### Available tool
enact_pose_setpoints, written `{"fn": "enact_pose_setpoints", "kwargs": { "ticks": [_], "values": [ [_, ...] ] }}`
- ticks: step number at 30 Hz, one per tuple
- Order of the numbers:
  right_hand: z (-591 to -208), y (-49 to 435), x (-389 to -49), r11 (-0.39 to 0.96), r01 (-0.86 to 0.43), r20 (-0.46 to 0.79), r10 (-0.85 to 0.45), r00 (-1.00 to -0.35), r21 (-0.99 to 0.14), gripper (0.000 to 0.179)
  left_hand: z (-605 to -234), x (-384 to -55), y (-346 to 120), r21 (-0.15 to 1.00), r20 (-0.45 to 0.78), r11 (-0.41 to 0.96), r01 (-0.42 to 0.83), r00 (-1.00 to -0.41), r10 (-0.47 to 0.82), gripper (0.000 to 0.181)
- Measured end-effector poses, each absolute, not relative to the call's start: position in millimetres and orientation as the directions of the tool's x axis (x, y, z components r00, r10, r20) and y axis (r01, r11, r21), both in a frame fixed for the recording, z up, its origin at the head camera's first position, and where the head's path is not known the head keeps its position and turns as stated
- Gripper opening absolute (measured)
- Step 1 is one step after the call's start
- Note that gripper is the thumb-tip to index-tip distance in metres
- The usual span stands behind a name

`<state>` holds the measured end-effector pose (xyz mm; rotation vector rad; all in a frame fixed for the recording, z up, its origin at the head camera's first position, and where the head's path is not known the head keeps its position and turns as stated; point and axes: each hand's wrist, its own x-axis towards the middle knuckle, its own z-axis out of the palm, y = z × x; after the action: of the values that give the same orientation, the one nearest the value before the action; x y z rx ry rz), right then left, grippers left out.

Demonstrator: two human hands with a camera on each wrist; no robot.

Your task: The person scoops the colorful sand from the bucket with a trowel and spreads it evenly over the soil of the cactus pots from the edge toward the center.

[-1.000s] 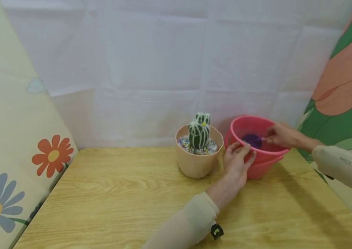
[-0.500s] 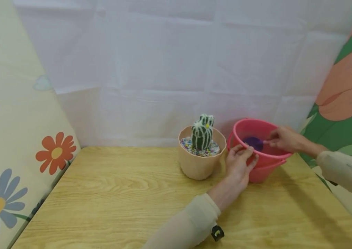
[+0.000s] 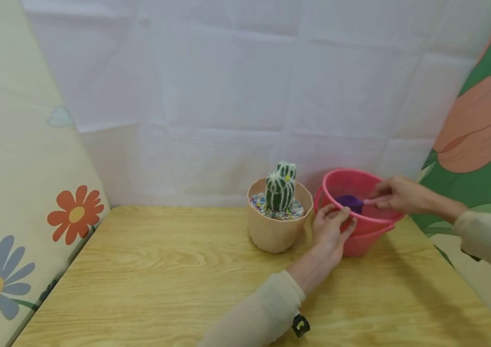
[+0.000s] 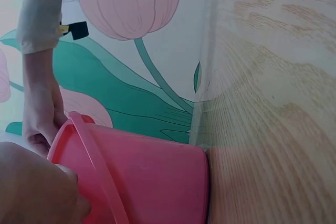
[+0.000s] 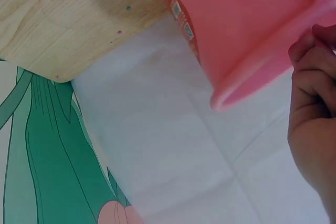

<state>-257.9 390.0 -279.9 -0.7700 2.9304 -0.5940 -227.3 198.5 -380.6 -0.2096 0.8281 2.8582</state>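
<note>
In the head view, a pink bucket (image 3: 358, 243) stands on the table at the right. My left hand (image 3: 329, 232) grips its near left rim, thumb above and fingers against the outside. My right hand (image 3: 403, 195) reaches over the right side and pinches the pinkish-purple handle of a purple scoop (image 3: 349, 204). The scoop's head is inside the bucket, close to the near left wall; its lower part is hidden by the rim. Both wrist views show the bucket from the side, with the left hand (image 4: 37, 187) at the rim and the right hand (image 5: 317, 93) with curled fingers.
Left of the bucket stands a peach pot (image 3: 273, 236) with a green-and-white cactus (image 3: 279, 195) in colourful pebbles (image 3: 259, 205). A white sheet (image 3: 211, 96) hangs behind the wooden table (image 3: 176, 279). A few tiny coloured specks (image 5: 128, 8) lie on the tabletop near its edge.
The scoop has shifted slightly toward the bucket's near left wall, and more of its handle shows. My left hand keeps its place on the rim. The whole view has shifted a little.
</note>
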Motion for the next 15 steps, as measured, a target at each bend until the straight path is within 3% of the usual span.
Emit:
{"fn": "enact_pose_setpoints", "kwargs": {
  "ticks": [15],
  "values": [
    [-263,417,-236,0.766,-0.439,-0.029,-0.51,-0.86,-0.47,0.018,-381,-227,195,0.501,-0.18,-0.841,-0.204,-0.975,0.129,0.028]
  ]
}}
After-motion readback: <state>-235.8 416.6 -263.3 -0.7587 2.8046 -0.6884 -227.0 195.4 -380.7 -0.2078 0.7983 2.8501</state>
